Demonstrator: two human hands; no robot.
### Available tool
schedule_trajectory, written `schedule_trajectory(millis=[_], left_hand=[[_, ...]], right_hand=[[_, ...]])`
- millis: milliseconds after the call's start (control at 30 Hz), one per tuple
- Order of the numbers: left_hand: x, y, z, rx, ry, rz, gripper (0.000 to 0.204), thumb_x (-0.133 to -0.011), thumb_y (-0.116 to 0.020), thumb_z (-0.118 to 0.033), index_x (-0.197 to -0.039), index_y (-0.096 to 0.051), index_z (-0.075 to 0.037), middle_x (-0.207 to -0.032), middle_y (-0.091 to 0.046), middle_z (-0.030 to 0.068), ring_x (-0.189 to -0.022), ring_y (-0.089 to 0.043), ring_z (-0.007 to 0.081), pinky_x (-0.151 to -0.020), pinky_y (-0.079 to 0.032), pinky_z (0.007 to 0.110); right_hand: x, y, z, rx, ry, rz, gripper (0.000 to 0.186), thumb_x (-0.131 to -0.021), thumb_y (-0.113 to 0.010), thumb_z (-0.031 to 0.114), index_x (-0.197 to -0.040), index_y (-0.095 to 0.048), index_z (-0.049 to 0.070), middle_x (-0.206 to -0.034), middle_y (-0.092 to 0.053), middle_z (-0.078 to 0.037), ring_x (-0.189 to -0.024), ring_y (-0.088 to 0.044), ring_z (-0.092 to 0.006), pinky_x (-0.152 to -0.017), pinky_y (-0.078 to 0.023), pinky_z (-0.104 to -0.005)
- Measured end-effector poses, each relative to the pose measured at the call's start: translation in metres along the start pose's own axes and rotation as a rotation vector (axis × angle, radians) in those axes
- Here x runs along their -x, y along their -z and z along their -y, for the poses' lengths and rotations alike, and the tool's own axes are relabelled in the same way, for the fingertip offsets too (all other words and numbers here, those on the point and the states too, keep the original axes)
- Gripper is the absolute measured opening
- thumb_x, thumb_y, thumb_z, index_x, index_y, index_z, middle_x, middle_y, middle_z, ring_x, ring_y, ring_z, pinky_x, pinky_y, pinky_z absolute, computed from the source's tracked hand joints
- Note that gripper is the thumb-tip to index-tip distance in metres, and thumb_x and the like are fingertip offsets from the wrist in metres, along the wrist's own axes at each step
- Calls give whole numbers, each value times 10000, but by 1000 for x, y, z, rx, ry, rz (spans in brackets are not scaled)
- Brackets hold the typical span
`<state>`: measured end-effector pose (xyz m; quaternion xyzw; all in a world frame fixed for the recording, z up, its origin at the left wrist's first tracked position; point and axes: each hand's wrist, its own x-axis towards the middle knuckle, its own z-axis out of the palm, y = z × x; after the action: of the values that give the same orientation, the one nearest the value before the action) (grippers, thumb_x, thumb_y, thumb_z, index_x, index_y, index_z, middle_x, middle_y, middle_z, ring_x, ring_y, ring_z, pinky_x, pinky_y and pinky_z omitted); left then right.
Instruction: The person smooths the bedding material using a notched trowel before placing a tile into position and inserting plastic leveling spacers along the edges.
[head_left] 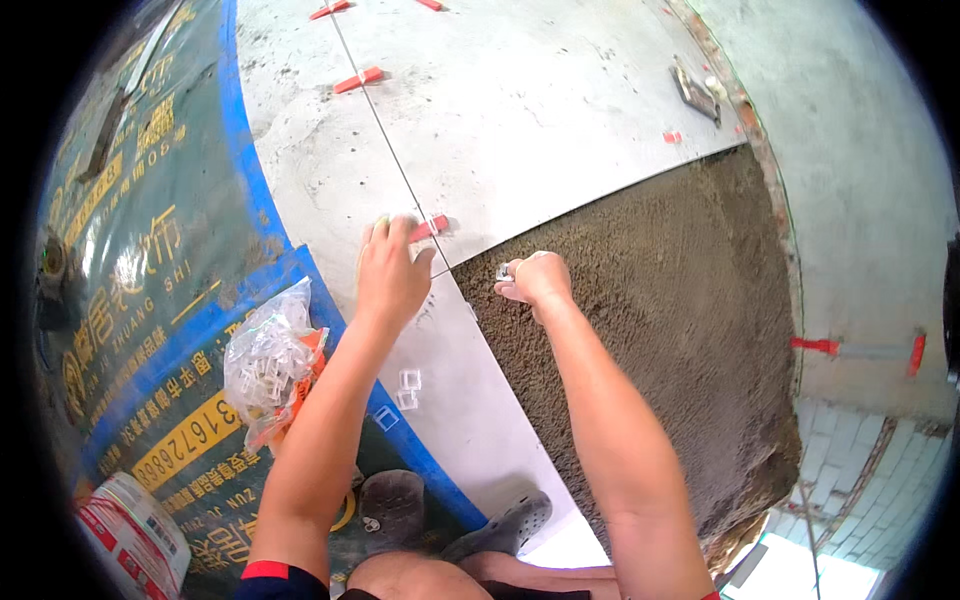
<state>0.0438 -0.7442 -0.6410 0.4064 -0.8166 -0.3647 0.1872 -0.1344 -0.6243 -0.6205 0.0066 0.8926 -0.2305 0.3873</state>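
Note:
My right hand point(541, 279) is pinched around a small clear plastic tile clip point(503, 272), just above the edge of the brown mortar bed point(660, 330). My left hand point(391, 275) is over the pale grey tile point(300, 130), its thumb apart from the slightly blurred fingers; I see nothing held in it. Beside those fingers, a red tile wedge point(432, 228) lies across the joint near the tile corner. Two loose clear clips point(409, 381) rest on the narrow tile below my left hand, and another clip point(386, 418) is on the blue tape.
A clear bag of clips point(268, 365) lies left of my left forearm on green floor sheeting point(150, 250). More red wedges point(358, 80) sit along the far joint. A dark flat tool point(695, 95) lies far right near the wall. My clogs point(393, 510) are at the bottom.

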Motion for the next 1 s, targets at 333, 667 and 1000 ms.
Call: schedule_trajectory(millis=[333, 667, 1000], left_hand=[[-44, -56, 40, -156, -31, -2, 984, -652, -924, -337, -1463, -435, -68, -1381, -493, 159, -1280, -463, 365, -1076, -373, 485], [-40, -64, 49, -39, -80, -69, 866, -691, -890, -204, -1439, -468, -93, -1331, -544, 178, -1236, -491, 391, -1073, -381, 497], [-37, -64, 55, -34, -111, -107, 813, -699, -879, -204, -1412, -505, -92, -1304, -578, 170, -1202, -517, 395, -1058, -395, 492]], right_hand=[[-48, -35, 14, 80, -76, 21, 159, -900, -628, 18, -933, -631, -137, -849, -735, -200, -699, -755, -222, -570, -603, -265], [-18, -51, 21, -642, -197, 46, 320, -1008, -545, 7, -1237, -459, -201, -1214, -585, -263, -1102, -679, -336, -1004, -602, -339], [-15, -48, 35, -585, -350, -18, 178, -964, -574, 12, -1123, -614, -58, -1070, -679, -144, -937, -726, -229, -802, -607, -299]])
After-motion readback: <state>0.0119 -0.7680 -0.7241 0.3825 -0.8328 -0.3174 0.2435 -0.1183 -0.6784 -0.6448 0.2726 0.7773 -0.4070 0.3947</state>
